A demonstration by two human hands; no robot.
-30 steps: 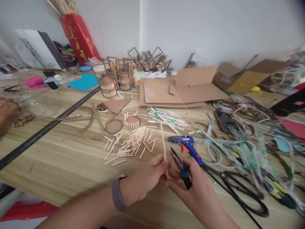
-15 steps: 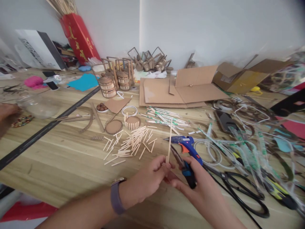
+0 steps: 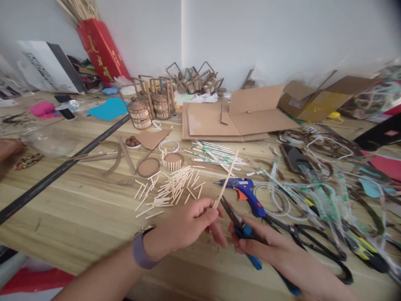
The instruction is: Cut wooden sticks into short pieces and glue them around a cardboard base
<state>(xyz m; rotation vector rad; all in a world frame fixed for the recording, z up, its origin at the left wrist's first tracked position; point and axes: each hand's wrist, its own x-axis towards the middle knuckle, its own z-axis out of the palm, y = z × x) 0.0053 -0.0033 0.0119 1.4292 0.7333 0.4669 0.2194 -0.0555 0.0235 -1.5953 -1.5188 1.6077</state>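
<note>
A thin wooden stick (image 3: pixel 231 167) is slanting upward on the near side of the glue gun (image 3: pixel 250 194), crossing its front end in view. The left hand (image 3: pixel 194 221) is pinching the stick's lower end between thumb and fingers. The right hand (image 3: pixel 266 242), nearer the person than the glue gun, is grasping the pliers (image 3: pixel 238 219); whether their tips are touching the stick cannot be told. Short sticks (image 3: pixel 175 184) are lying left of the glue gun; black scissors (image 3: pixel 313 242) are lying to its right.

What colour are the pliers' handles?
The handles are mostly blue, best seen in the head view.
</note>
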